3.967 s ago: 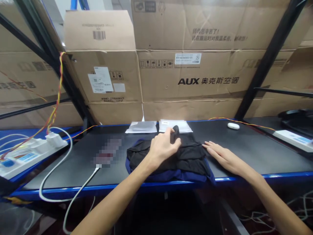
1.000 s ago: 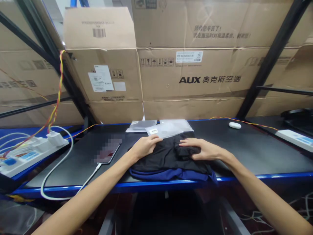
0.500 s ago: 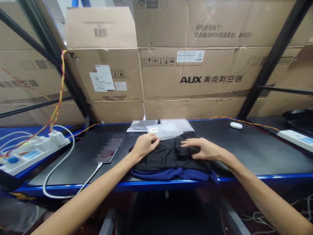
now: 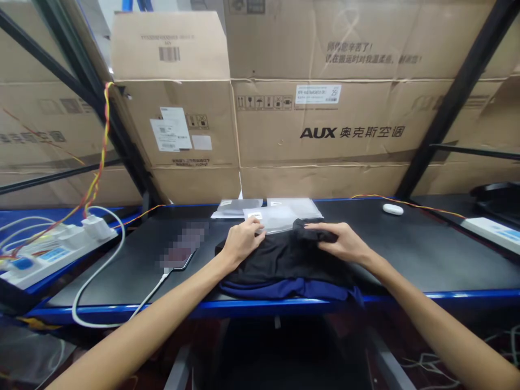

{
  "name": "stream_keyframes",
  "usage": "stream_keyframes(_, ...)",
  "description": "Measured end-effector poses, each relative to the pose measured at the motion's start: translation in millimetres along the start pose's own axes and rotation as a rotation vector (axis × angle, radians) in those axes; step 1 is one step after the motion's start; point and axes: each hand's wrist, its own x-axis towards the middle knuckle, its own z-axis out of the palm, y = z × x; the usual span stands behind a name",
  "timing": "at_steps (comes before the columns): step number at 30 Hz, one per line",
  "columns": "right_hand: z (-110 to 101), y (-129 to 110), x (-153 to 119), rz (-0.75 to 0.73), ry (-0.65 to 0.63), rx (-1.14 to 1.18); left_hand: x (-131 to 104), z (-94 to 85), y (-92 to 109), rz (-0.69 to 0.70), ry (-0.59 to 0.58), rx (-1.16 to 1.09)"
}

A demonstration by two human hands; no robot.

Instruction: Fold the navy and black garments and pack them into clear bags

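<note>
Black fabric (image 4: 272, 262) lies bunched and layered at the table's front edge, with navy blue fabric (image 4: 284, 288) showing beneath it. My right hand (image 4: 345, 242) is closed on a fold of the black fabric and holds it a little raised. At the far left corner of the fabric, my left hand (image 4: 242, 240) has its fingers curled together. Its fingertips meet the near edge of a frosted plastic bag (image 4: 276, 216) and the black fabric; which of these they grip is hidden. Two more frosted bags, a left one (image 4: 235, 208) and a right one (image 4: 300, 206), lie flat behind.
A phone (image 4: 182, 254) on a white charging cable (image 4: 117, 254) lies left of my left arm. Power strips stand at the left (image 4: 57, 252) and right (image 4: 495, 230). A small white case (image 4: 392, 209) sits at the back right. Cardboard (image 4: 325, 179) walls the table's rear.
My right hand has tightened on the black fabric and lifted its fold slightly up and away from me. My left hand has stayed almost in place.
</note>
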Motion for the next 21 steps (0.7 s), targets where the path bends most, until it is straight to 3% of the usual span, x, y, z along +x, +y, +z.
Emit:
stream_keyframes(3, 7.8, -12.0, 3.4, -0.126, 0.035, -0.029, 0.6, 1.4, -0.1, 0.019, -0.021, -0.013)
stream_keyframes(9, 28.8, -19.9, 25.8, -0.311, -0.238, -0.122, 0.0, 6.7, -2.2, 0.136, -0.027, -0.111)
stream_keyframes(13, 30.8, -9.7, 41.3, -0.272, -0.358, -0.136, -0.2, 6.8, -2.8, 0.204, -0.072, -0.175)
stream_keyframes(17, 29.7, -3.3, 46.4, -0.139, -0.501, -0.084, -0.7, 6.9, -3.9, 0.229, -0.113, -0.226)
stream_keyframes(21, 31.8, -4.0, 49.3, -0.100, -0.533, -0.093, -0.6, 7.0, -5.4, 0.244, -0.119, -0.237)
